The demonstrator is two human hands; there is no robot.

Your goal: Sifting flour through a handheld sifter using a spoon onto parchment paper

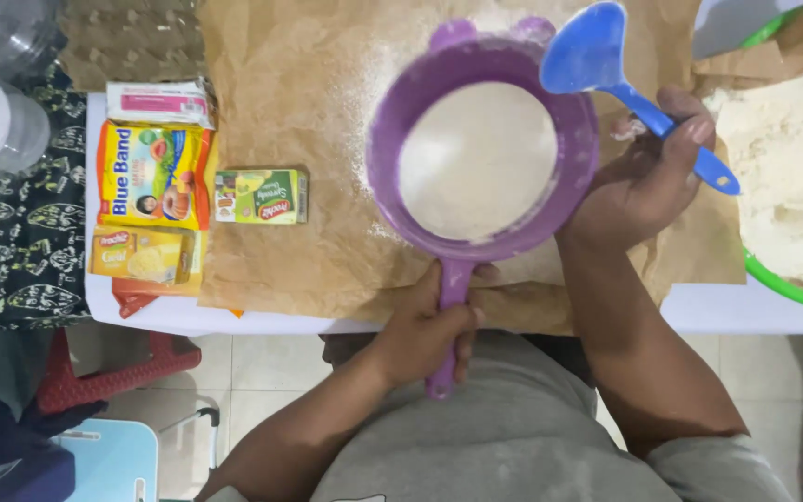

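A wide sheet of crumpled brown paper (290, 121) covers the white table (699, 307) across the middle of the frame, already dusted with white flour around its centre. Above it, centre frame, sits the round purple plastic sieve (482, 149), its mesh holding a flat bed of white flour; its long axis runs bowl to handle, almost vertical in the frame, the handle pointing down toward the bottom edge and the person's grey shirt, the two small hooks pointing to the top. At the right edge a heap of flour (792, 177) lies on paper in a green-rimmed basin (783, 284). The left hand (425, 339) is closed around the sieve's handle, low centre. The right hand (648, 177) is curled around the handle of a blue plastic scoop (597, 51), whose bowl overlaps the sieve's upper right rim, and its palm appears to rest against the sieve's right wall. The likeliest trouble, as I judge it, is flour drifting past the paper's edge if the sieve tilts or shakes hard, or the scoop spilling outside the rim. Packets lie upper left: a yellow margarine sachet (152, 174), a small green box (260, 196).
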